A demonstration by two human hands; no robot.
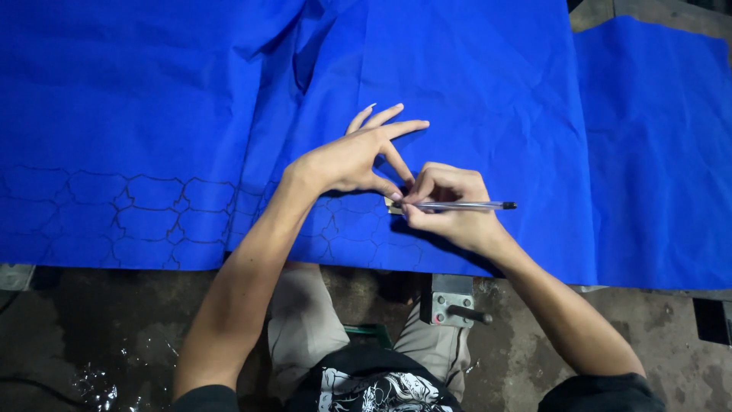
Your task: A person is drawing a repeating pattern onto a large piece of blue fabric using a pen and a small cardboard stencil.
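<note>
A large blue cloth (457, 76) lies spread over a table, with a row of dark pen-drawn outlines (152, 217) along its near edge. My left hand (354, 156) rests flat on the cloth with fingers spread, its thumb and forefinger pressing a small pale template piece (393, 204) down. My right hand (450, 210) grips a clear pen (476, 205) that lies nearly level, tip at the template's edge and cap end pointing right.
A second blue cloth piece (663, 152) lies to the right. Below the table edge sit a grey metal clamp with a black handle (451, 301), a wet dark concrete floor (91, 343), and my knees in pale trousers (301, 328).
</note>
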